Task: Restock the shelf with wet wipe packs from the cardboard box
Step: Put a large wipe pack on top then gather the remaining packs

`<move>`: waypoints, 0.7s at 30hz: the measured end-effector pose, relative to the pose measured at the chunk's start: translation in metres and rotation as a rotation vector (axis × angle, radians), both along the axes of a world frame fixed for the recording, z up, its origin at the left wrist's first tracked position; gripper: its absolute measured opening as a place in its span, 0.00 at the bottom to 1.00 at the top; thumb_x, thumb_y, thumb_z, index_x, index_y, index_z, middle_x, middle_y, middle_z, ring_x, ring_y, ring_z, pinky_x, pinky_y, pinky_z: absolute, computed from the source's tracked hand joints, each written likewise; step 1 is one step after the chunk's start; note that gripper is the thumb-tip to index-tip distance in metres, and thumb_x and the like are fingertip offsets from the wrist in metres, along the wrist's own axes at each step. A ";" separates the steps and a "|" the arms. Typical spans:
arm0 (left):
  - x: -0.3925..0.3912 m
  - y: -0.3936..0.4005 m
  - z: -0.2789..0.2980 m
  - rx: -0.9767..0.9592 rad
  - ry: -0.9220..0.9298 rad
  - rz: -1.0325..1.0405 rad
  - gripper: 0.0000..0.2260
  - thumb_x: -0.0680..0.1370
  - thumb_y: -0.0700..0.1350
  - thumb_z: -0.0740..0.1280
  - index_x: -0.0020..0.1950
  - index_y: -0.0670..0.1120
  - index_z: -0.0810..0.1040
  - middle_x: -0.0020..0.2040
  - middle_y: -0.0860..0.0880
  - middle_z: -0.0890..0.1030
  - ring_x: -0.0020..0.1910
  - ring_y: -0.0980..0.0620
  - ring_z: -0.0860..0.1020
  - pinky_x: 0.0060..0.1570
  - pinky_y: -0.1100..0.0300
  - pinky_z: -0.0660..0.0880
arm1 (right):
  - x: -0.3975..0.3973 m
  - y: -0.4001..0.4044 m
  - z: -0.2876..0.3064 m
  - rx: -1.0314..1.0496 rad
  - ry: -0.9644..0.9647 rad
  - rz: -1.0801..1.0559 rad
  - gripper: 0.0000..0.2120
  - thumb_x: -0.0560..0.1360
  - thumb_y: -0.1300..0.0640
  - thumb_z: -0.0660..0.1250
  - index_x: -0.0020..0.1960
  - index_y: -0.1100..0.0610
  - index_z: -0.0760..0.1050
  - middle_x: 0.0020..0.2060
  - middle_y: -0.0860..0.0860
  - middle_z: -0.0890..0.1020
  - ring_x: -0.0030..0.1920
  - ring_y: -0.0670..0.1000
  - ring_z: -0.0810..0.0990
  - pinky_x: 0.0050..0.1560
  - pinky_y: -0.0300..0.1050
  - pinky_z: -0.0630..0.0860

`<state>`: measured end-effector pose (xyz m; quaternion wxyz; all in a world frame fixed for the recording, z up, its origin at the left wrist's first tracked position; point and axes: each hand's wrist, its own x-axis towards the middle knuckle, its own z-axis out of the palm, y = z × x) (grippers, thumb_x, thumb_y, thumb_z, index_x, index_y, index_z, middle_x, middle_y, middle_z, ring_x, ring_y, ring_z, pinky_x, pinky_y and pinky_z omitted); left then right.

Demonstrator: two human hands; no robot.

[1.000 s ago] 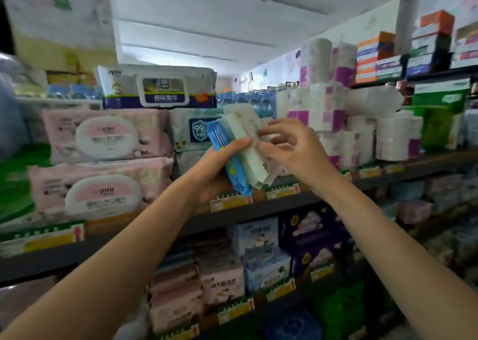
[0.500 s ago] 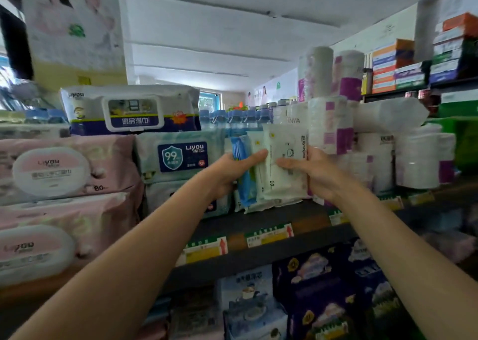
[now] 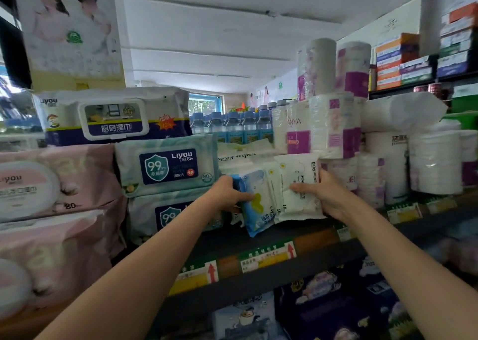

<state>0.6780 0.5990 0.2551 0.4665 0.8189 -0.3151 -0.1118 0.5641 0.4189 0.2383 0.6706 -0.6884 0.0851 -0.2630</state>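
Observation:
A small bunch of wet wipe packs stands on the dark shelf [image 3: 271,270], pressed between my two hands. My left hand [image 3: 227,195] grips the blue pack [image 3: 256,202] on the bunch's left side. My right hand [image 3: 323,197] holds the white baby wipes pack [image 3: 300,182] on the right, thumb across its front. A thin white pack [image 3: 274,195] is squeezed between them. More baby wipes packs [image 3: 240,153] lie behind. The cardboard box is out of view.
Mint Liyou 99 packs [image 3: 168,166] are stacked just left of my hands, with pink packs [image 3: 59,182] further left and a kitchen wipes pack [image 3: 113,117] on top. Tissue rolls [image 3: 333,127] crowd the right. Water bottles [image 3: 232,125] stand behind. Price tags [image 3: 266,257] line the shelf edge.
Both hands have pushed the bunch of packs deeper onto the shelf and stood them upright. The view has moved closer to the shelf.

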 end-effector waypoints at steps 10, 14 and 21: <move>0.003 -0.013 -0.005 0.005 -0.173 0.198 0.06 0.73 0.41 0.70 0.42 0.40 0.75 0.44 0.42 0.83 0.43 0.45 0.83 0.47 0.52 0.81 | 0.006 0.022 0.006 -0.055 0.058 0.094 0.24 0.69 0.69 0.70 0.62 0.58 0.69 0.53 0.55 0.81 0.50 0.53 0.82 0.45 0.48 0.82; -0.016 -0.004 -0.001 0.089 -0.591 0.293 0.21 0.76 0.42 0.65 0.66 0.39 0.62 0.61 0.41 0.71 0.58 0.41 0.74 0.50 0.54 0.71 | 0.004 0.027 0.007 -0.376 0.245 -0.063 0.24 0.68 0.62 0.74 0.61 0.56 0.69 0.54 0.51 0.80 0.52 0.51 0.79 0.47 0.43 0.78; -0.036 -0.016 -0.007 0.422 -1.148 0.112 0.31 0.76 0.53 0.64 0.75 0.53 0.53 0.75 0.46 0.53 0.72 0.41 0.55 0.67 0.45 0.64 | -0.022 0.012 0.016 -0.378 0.260 -0.143 0.11 0.74 0.61 0.68 0.56 0.58 0.74 0.45 0.51 0.82 0.29 0.42 0.80 0.24 0.34 0.72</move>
